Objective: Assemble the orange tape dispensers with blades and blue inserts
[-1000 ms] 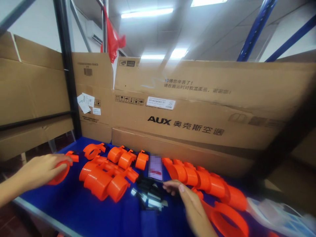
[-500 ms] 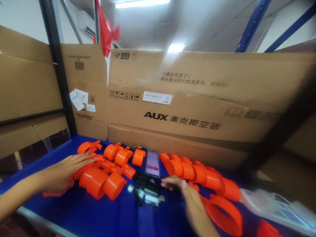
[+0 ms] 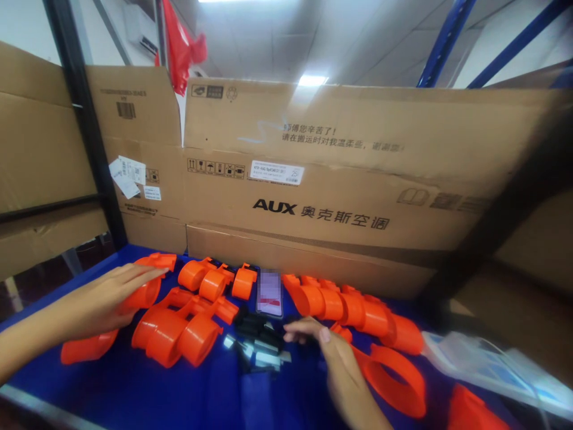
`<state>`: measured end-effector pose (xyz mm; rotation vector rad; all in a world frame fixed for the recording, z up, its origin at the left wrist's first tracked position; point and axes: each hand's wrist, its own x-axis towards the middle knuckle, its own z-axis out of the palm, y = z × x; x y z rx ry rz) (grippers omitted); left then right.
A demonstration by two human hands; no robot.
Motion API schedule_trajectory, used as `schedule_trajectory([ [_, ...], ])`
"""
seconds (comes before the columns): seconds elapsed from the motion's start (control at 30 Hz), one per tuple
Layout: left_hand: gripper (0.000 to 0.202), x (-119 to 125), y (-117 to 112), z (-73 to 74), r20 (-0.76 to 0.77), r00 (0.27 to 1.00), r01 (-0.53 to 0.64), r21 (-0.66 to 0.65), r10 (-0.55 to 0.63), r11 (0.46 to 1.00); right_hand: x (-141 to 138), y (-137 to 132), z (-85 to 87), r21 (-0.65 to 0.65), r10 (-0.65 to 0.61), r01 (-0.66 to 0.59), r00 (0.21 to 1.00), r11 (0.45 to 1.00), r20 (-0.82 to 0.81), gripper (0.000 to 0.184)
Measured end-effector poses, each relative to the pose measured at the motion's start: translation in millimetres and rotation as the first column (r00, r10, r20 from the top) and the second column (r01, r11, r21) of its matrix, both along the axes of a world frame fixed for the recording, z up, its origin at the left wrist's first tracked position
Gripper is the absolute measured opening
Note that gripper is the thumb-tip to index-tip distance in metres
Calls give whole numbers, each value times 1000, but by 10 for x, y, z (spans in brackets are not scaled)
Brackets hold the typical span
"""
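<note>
My left hand [image 3: 101, 301] is at the left, its fingers stretched over an orange plastic ring-shaped part [image 3: 148, 294] and its thumb below. The hand covers much of that part. Just right of it stands a cluster of similar orange ring parts [image 3: 197, 340] with flat arms. My right hand [image 3: 333, 358] is right of the middle, thumb up and fingers curled in; what they hold, if anything, is hidden. Beside its fingertips lies a small pile of black pieces [image 3: 253, 325] and shiny metal pieces [image 3: 267, 358].
A phone [image 3: 270, 294] lies behind the pile. More orange rings [image 3: 364, 313] form a row at the right, with a large orange loop [image 3: 398, 379] nearer me. A white tray [image 3: 501, 370] is far right. A cardboard wall [image 3: 313, 245] backs the blue table surface [image 3: 179, 397].
The view has shifted slightly. My left hand has moved left, away from the near orange cluster, with an orange part at its fingers. My right hand stays beside the pile.
</note>
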<state>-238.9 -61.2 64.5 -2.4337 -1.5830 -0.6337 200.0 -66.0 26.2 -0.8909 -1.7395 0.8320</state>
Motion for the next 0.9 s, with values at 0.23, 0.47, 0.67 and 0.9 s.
schedule_trajectory([
  [0.23, 56, 468, 13, 422, -8, 998, 60, 243, -60, 968, -63, 9, -18, 5, -34, 34, 998, 999, -57, 48],
  [0.47, 80, 1437, 176, 57, 31, 796, 583, 228, -604, 780, -119, 178, -162, -186, -26, -29, 958, 982, -286, 54],
  [0.67, 94, 2079, 282, -224, 175, 632, 725, 209, -755, 656, -94, 286, -204, -318, -121, -66, 838, 946, -532, 56],
  [0.9, 89, 2250, 310, -454, 183, 519, 834, 103, -835, 542, -80, 289, -157, -457, -258, -48, 770, 888, -583, 35],
])
